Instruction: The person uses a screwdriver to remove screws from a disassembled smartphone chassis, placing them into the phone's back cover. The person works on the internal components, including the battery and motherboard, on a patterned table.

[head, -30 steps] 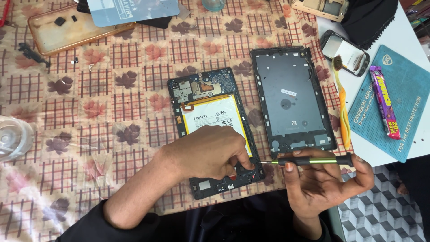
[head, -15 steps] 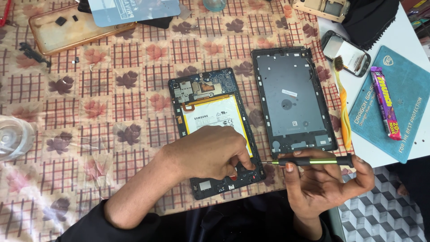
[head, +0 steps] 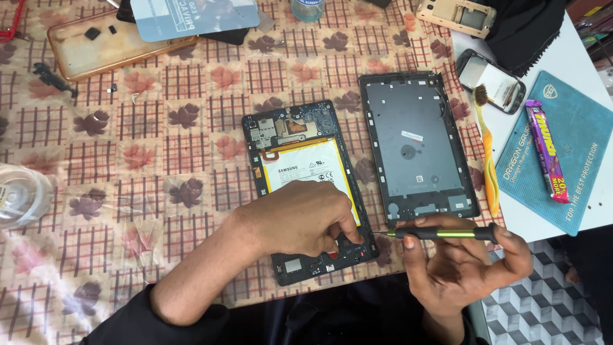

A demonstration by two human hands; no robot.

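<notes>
A tabletop (head: pixel 128 166) covered with a pink and brown checked cloth printed with leaves fills the view from above. In the middle lies the opened tablet (head: pixel 306 185), face down, its circuit board at the far end and a large white battery (head: pixel 305 169) below it.

My left hand (head: pixel 300 217) rests over the near end of the tablet, fingers curled and pressing down on the lower edge to pin it. My right hand (head: pixel 466 262), just right of the tablet's near corner, is closed around a thin screwdriver (head: pixel 440 234) with a black and green handle. It lies nearly level, its tip touching the tablet's near right edge, beside my left fingertips.

Just right of the tablet lies its removed grey back cover (head: pixel 415 144), inside face up. Further right sit an orange-handled brush (head: pixel 488 160), a small phone (head: pixel 491 80), and a teal mat (head: pixel 575 153) with a purple wrapped sweet bar (head: pixel 546 150) on it. Far left of the tablet, a clear phone case (head: pixel 108 48) lies near the top edge.

To do this well, I judge the tip should sit squarely in place, with light, steady pressure and slow turns from the fingertips, while my left hand keeps the tablet from sliding. The tip should stay well away from the battery.
</notes>
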